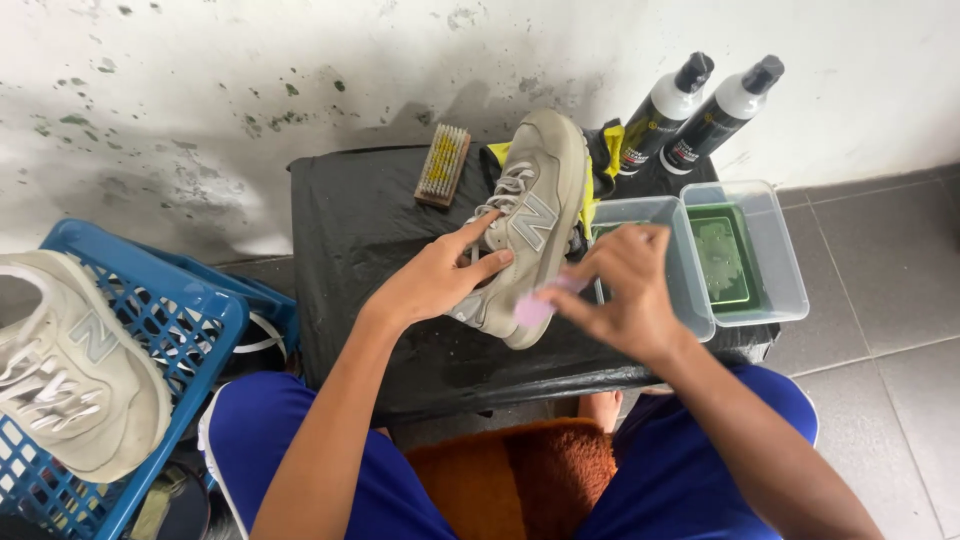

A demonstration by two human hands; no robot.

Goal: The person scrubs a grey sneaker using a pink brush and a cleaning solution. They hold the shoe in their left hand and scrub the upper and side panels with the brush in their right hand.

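The black-covered surface [370,230] stood against the stained wall, and to its left sat a blue crate [190,310] carrying a second beige sneaker [75,370]. On the surface, near the middle of its front edge, lay the beige sneaker [535,210] you were working on, tipped on its side with its toe toward the back edge and its heel toward you. At the right edge sat two clear plastic tubs side by side [775,250], the outer one holding a green tray. Behind them, at the back right corner, two dark spray bottles with white collars [690,110] leaned toward the wall. A wooden brush [443,165] lay bristles up near the back edge, well apart from the sneaker. Your left hand [435,280] rested half open on the sneaker's side, index finger stretched across it, steadying it. Your right hand [625,295] was curled shut around a small pink piece [535,308], blurred, pressed against the sneaker's heel.
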